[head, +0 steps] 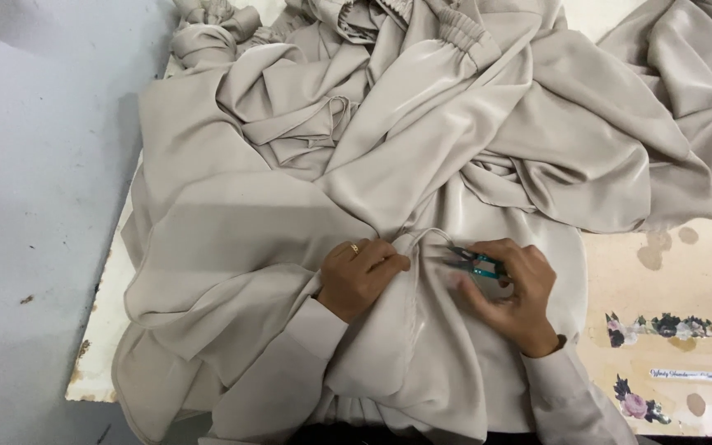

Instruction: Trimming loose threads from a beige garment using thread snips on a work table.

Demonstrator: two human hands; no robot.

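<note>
Beige fabric hides table; left hand pinches fold, right hand clamped on teal snips, blades partly hidden.

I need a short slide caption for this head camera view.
Left hand pinches beige fabric while right hand holds small teal thread snips on a worn table.

I see my left hand, a ring on one finger, bunching a fold of the beige satin garment that is heaped over the worn tabletop. Just beside it my right hand keeps a closed grip on teal thread snips, blades pointing at the pinched fold. Floral stickers mark the tabletop's right edge.
</note>
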